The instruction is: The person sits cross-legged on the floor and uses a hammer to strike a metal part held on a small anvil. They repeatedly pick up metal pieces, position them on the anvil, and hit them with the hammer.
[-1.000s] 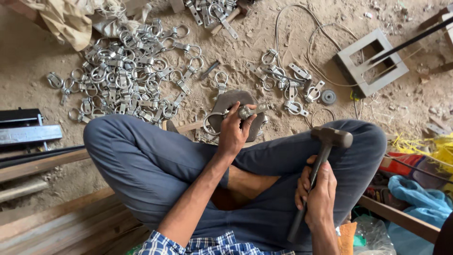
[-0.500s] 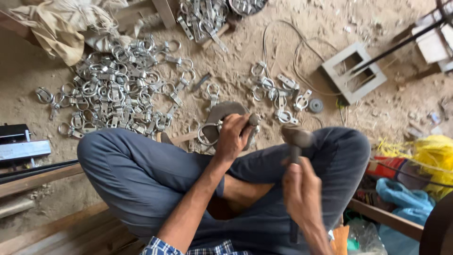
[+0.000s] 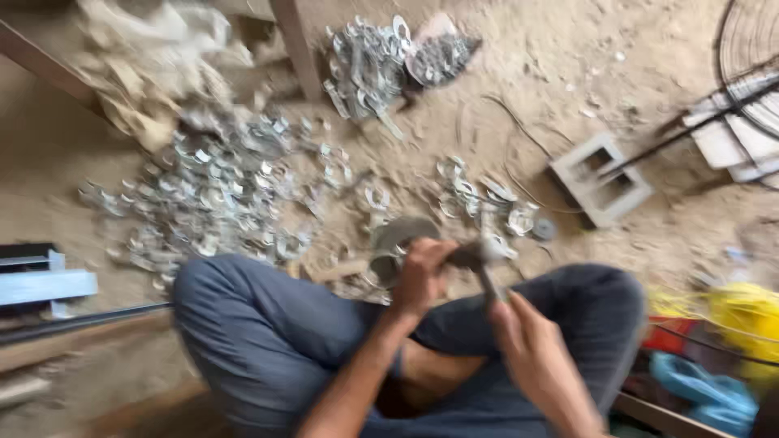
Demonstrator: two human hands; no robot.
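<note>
Head view, one frame, motion-blurred throughout.

- Left hand point(image 3: 419, 277): near centre, fingers curled down and pressed together on a small metal piece point(image 3: 388, 264); piece mostly hidden under the hand, exact shape can't be told. It sits on a round grey block point(image 3: 399, 235) on the dirt floor point(image 3: 527, 89), just beyond the knees.
- Right hand point(image 3: 542, 365): near, right of centre, wrapped shut on the handle of a hammer point(image 3: 484, 261). Hammer head is right beside the left hand's fingers; blur too heavy to tell touching or just apart.
- Legs: crossed, blue-grey trousers point(image 3: 268, 332), filling the near middle of the frame.
- Large heap of metal clamps point(image 3: 219, 195): silver rings/brackets, spread wide on the floor, left of centre, farther than the left knee.
- Small cluster of clamps point(image 3: 479, 199): right of the block, just beyond the hammer. Small dark disc point(image 3: 544, 229) lies at its right edge.
- Far pile of clamps point(image 3: 373, 69): top centre, beside a wooden post point(image 3: 296, 45).
- Crumpled sacking point(image 3: 154, 65): far left, pale tan.
- Grey frame w/ two openings point(image 3: 602, 180): right, mid-distance, flat on the floor; thin wire point(image 3: 519, 134) loops near it.
- Blue metal part point(image 3: 45, 284) and a dark rod point(image 3: 81, 320): left edge, near.
- Yellow bag point(image 3: 742, 316), blue cloth point(image 3: 698, 393): near right corner.
- Wire grille point(image 3: 751, 57): far right corner, partly cut off.
</note>
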